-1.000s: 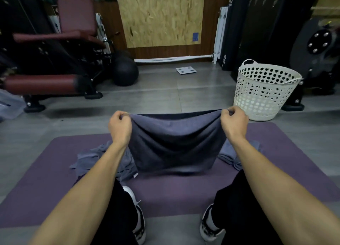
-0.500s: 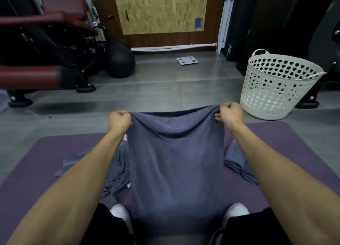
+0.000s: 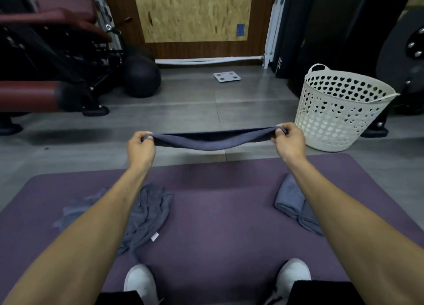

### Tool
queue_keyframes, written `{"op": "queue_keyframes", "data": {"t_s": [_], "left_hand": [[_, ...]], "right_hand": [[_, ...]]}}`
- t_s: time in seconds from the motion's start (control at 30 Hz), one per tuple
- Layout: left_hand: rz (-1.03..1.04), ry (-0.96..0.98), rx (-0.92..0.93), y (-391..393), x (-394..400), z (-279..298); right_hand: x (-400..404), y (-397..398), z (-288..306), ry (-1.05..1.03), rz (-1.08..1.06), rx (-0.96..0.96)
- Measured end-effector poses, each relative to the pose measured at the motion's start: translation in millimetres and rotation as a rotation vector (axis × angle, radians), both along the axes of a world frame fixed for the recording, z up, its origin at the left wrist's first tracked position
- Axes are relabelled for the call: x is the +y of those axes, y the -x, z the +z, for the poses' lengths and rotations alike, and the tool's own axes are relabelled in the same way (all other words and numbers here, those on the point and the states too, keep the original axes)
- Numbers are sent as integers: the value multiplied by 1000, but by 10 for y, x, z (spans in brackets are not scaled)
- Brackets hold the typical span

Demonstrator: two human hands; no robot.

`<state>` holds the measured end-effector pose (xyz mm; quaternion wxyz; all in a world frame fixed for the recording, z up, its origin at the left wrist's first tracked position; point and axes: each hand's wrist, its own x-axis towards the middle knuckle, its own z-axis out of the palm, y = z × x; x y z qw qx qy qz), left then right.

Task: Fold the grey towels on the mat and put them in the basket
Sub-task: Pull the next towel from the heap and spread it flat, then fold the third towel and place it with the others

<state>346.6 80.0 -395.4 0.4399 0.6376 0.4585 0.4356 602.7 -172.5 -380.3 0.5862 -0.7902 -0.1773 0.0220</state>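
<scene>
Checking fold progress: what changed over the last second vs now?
Both hands, left and right, swung the held towel up and out; it hung toward the legs, now it is stretched edge-on above the mat's far edge. Each grip stays on its top corner. Unchanged: loose towels left, folded towel right, basket.

Views: one, worn on the person's head.
Faces: forward and down, over both arms to the mat (image 3: 218, 213).
Nearness: arms close; basket (image 3: 339, 112) and far wall farther off.
</scene>
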Motion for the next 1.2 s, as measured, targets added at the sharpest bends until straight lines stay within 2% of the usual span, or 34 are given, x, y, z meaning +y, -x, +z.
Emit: {"op": "queue_keyframes", "data": {"t_s": [0.2,0.37,0.6,0.7,0.8,0.87,1.1,1.2], "left_hand": [[-43,111,227,628,-776,-943],[-61,276,372,1114,-1254,-1751],[-107,290,476,1458,-1634,-2178],[-170,292,612,1576,-1769,-2315],[-232,325,860,1700,-1849,-2507],[-253,334,968,1745,-1893,-2569],[-431,273,933,1485,-2013,-2533],[-494,242,791,1229,-1880,-2571]], "right_hand": [[-682,461,-1122,165,-12,172],[-1244,1026,-1809,320,18,259],[-1608,1336,-2151,510,53,300],[-1745,1420,-2298,623,95,281],[-1852,1520,-2393,874,195,298],[-1856,1572,-2429,972,244,307],[-1570,1673,-2564,986,361,290],[-1361,1495,-2535,966,394,240]]}}
